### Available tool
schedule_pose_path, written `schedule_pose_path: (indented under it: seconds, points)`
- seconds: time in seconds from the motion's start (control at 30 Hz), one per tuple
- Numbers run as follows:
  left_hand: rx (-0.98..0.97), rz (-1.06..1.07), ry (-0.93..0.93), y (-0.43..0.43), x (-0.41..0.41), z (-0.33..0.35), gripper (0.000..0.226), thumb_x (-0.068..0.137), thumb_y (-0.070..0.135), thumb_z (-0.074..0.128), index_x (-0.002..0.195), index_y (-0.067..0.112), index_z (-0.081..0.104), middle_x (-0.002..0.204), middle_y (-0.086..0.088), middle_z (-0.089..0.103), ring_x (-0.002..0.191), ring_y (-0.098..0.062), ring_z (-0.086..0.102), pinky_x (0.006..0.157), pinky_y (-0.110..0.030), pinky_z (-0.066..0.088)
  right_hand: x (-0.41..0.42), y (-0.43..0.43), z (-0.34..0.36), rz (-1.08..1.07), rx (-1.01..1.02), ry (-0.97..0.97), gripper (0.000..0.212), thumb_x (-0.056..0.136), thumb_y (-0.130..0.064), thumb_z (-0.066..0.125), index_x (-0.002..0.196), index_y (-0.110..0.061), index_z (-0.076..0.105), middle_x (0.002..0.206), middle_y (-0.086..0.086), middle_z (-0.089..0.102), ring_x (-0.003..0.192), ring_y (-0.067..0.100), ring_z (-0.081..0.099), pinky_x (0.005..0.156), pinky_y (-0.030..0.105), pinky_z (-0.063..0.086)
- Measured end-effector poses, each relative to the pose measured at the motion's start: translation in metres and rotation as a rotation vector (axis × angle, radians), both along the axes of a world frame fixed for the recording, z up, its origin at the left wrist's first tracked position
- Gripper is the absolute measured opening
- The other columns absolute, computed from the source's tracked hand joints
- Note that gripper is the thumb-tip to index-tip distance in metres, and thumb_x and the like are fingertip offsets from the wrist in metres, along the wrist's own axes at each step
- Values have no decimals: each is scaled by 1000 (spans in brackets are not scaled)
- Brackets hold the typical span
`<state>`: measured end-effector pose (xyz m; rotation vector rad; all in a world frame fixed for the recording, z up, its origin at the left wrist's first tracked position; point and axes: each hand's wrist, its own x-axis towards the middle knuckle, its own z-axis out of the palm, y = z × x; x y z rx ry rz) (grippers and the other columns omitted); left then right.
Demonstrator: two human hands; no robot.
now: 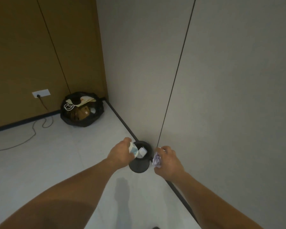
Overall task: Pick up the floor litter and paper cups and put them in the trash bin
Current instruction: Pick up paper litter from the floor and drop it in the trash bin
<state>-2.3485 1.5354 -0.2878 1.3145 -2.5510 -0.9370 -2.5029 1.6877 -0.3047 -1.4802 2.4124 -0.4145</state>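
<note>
A small black trash bin (139, 167) stands on the floor against the grey wall, with white paper (142, 152) lying inside it. My left hand (120, 153) grips a white and blue paper cup (133, 149) over the bin's left rim. My right hand (168, 160) is just right of the bin and holds a crumpled pale purple wad of paper (156, 160).
A large black trash bag (82, 109) full of rubbish sits in the far corner by the brown wall. A cable (34, 129) runs from a wall socket (40, 93) across the pale floor. The grey wall (221, 80) stands close on the right.
</note>
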Motion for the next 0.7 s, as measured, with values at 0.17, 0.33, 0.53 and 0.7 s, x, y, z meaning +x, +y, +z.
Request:
schedule_pose_path:
  seconds: [0.17,0.33,0.53,0.7]
  points:
    - [19,-63,-20,-70,-64,-9,62,80,23,70,133,23,38,118,-6,57,101,-23,56,84,-31,48,-63,-77,-15,-26,12,3,69,80,-27,61,144,-24,37,140,3,34,125,25,38,100,24,37]
    - [19,-29,-65,-146,-112,-9,65,82,23,69,137,22,37,125,-5,56,108,-24,56,88,-29,46,-125,-166,-22,-14,20,-52,75,78,-27,66,146,-26,33,143,2,30,128,25,35,100,27,38]
    - [89,-22,-72,-221,-166,-20,62,84,22,68,138,20,37,128,-7,56,112,-26,55,96,-35,47,-176,-245,-36,-4,40,-59,76,77,-30,68,144,-27,33,142,2,29,127,24,36,99,28,40]
    - [130,-125,-91,-282,-208,-60,58,85,23,66,136,19,38,126,-7,57,110,-25,57,91,-30,46,-197,-301,-68,-40,102,-95,77,77,-30,68,145,-28,32,142,2,29,128,25,34,101,30,40]
